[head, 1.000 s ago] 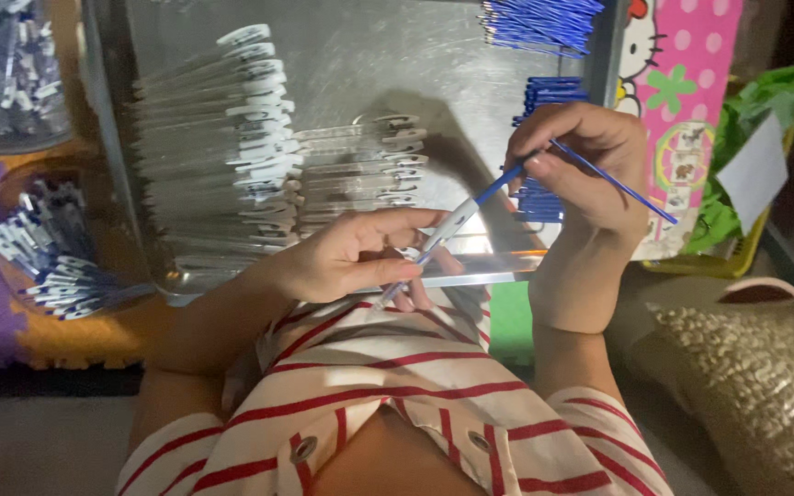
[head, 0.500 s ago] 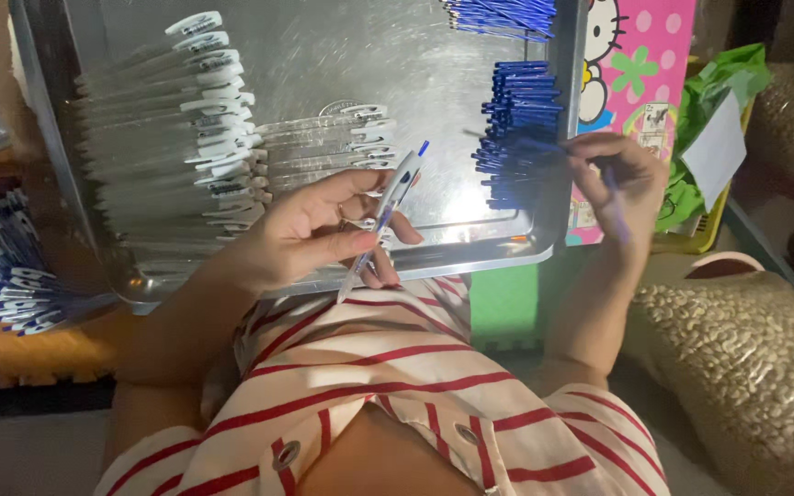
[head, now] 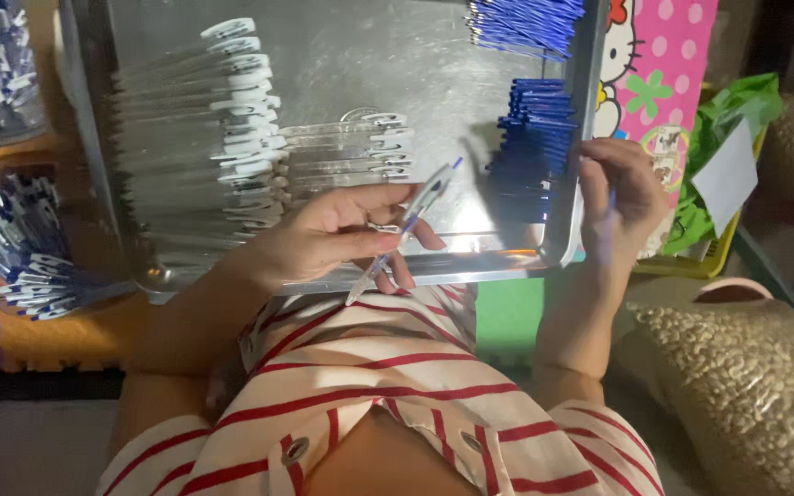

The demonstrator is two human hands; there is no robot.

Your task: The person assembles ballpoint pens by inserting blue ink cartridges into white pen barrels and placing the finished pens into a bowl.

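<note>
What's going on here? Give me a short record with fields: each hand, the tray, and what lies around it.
left hand: holds a clear pen barrel tilted over the tray's near edge
right hand: at the stack of blue refills, fingers pinching one thin blue piece
tray: shiny metal, with rows of clear barrels with white clips on its left side
left of tray: bowl of finished pens
right of tray: pink dotted box, green bag

Left hand: I grip a clear pen, tilted, over the tray.
Right hand: I pinch among the blue refills at the tray's right edge.
</note>
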